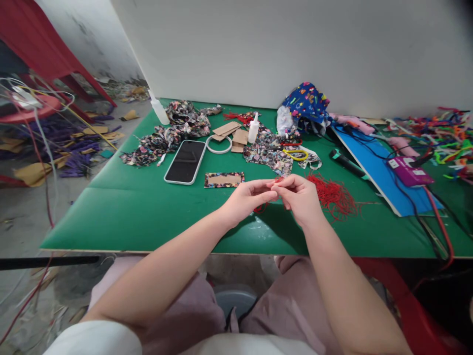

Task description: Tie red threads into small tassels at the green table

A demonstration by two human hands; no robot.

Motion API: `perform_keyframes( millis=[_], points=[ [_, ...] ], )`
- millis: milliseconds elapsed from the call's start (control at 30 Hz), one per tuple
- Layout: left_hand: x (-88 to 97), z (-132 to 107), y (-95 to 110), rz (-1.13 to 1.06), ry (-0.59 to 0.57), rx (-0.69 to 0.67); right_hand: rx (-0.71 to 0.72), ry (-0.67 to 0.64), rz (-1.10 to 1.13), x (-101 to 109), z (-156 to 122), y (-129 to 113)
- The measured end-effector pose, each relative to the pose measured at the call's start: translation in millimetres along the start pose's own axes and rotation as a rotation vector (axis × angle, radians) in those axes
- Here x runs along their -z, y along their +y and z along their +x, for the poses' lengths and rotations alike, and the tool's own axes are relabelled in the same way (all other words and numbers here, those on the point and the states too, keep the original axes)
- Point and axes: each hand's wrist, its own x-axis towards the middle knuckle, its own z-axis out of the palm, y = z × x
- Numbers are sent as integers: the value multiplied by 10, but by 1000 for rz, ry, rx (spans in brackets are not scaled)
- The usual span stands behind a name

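Note:
Both hands meet above the green table, fingertips pinched together on a red cord (261, 208); a loop of it hangs below. My left hand (252, 196) is closed on the cord, thumb pointing right. Against it, my right hand (297, 195) pinches the same cord, its fingers curled; the exact grip is partly hidden. Just right of my right hand lies a tangled pile of red cords (332, 196). A cardboard rectangle with a floral fabric border (223, 180) rests flat to the left of the hands.
A phone (185, 161), a white ring (219, 144), cardboard pieces (226, 130) and two glue bottles (253, 129) lie among floral fabric scraps (173, 130). Yellow-handled scissors (295, 155) are behind the hands. At right are a blue board (373, 165), a purple box (410, 171) and cables.

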Motion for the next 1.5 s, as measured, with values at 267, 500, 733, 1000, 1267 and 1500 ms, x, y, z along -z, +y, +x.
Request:
perform_keyframes(
  millis=[267, 500, 733, 1000, 1267, 1500],
  points=[
    [41, -23, 59, -124, -24, 186, 20, -101, -221, 17, -30, -13],
    [1, -55, 164, 63, 50, 217, 31, -123, -300, -3, -46, -8],
    [-24, -56, 171, 47, 78, 212, 40, 8, -83, -61, -44, 46],
    [-15, -53, 95, 161, 119, 49, 30, 73, -6, -86, -31, 5],
    [11, -42, 81, 323, 185, -87, 26, 179, 12, -10, 26, 19],
    [56, -9, 39, 409, 255, -183, 145, 257, -36, 43, 64, 35]
  ],
)
